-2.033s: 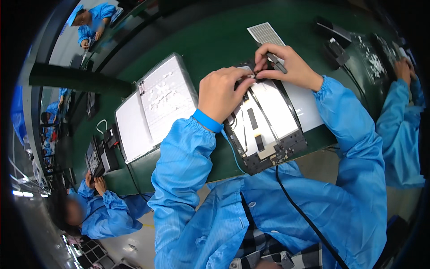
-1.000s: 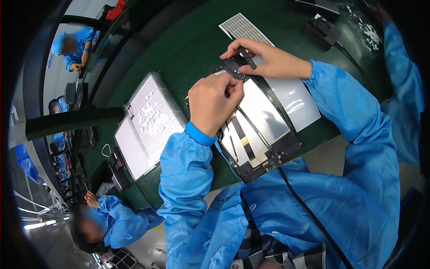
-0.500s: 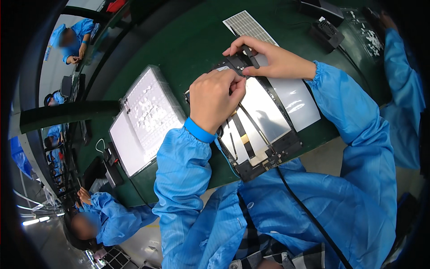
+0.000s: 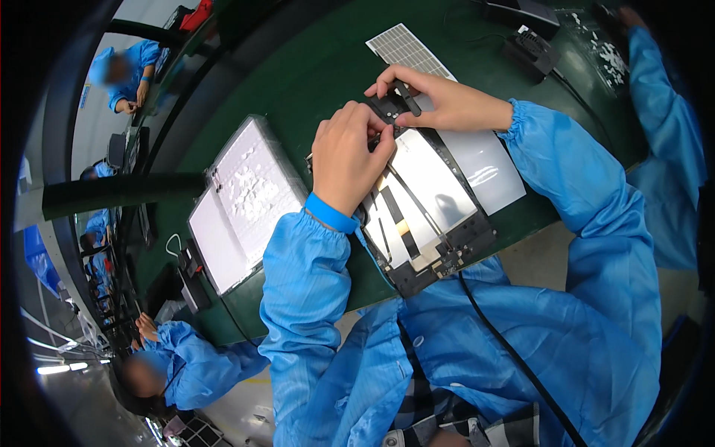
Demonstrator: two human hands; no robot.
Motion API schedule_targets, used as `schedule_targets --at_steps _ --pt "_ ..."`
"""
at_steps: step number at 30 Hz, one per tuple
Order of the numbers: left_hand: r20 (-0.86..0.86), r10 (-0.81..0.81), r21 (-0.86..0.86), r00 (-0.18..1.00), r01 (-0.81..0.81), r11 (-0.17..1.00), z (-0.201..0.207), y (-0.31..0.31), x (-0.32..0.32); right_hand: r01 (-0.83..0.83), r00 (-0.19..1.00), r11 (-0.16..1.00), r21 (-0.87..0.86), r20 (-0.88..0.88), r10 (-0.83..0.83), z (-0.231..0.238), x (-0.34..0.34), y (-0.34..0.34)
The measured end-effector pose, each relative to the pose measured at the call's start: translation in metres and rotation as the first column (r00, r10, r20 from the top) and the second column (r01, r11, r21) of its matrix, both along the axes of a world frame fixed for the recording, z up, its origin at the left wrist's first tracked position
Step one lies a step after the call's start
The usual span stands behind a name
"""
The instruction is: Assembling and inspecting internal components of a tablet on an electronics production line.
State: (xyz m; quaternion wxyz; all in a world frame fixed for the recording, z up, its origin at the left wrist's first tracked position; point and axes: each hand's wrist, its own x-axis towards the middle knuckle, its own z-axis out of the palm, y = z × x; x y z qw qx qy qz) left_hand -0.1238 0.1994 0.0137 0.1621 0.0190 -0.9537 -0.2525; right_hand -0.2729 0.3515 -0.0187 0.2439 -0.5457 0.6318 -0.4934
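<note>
An opened tablet-like device (image 4: 430, 175), with a silver panel, black frame and dark ribbon strips, lies at the table's near edge. My left hand (image 4: 346, 153), wearing a blue wrist strap (image 4: 330, 214), is over its far left part. Thumb and forefinger are pinched together there; whatever is between them is too small to make out. Across from it, my right hand (image 4: 447, 103) is closed round a slim black tool (image 4: 407, 97), perhaps tweezers. The right thumb tip is at the device's black far end, close to the left fingertips.
A clear-edged tray (image 4: 253, 186) with small white pieces stands to the left. A gridded sheet (image 4: 410, 51) lies beyond my hands, and a white sheet (image 4: 488, 175) lies under the device's right side. Black boxes (image 4: 532, 51) with cables stand far right. Co-workers sit on both sides.
The view has shifted slightly. My left hand's fingers have opened out a little from a tighter curl, with the thumb and forefinger still together. My right hand keeps the black tool.
</note>
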Motion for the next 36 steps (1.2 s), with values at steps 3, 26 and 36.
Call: schedule_targets --at_steps 3,26,36 --pt "-0.086 -0.043 -0.082 0.995 0.036 0.996 -0.004 -0.001 -0.002 -0.01 0.999 1.0 -0.025 -0.035 0.009 -0.003 0.001 -0.001" --pt "-0.472 0.169 0.72 0.865 0.269 0.639 -0.035 0.013 0.09 0.429 0.854 0.89 -0.157 0.391 -0.343 0.067 0.033 0.014" --pt "-0.258 0.122 0.944 0.958 0.223 0.242 -0.061 0.013 0.045 0.71 0.595 0.697 -0.101 0.614 -0.518 0.007 -0.15 -0.189"
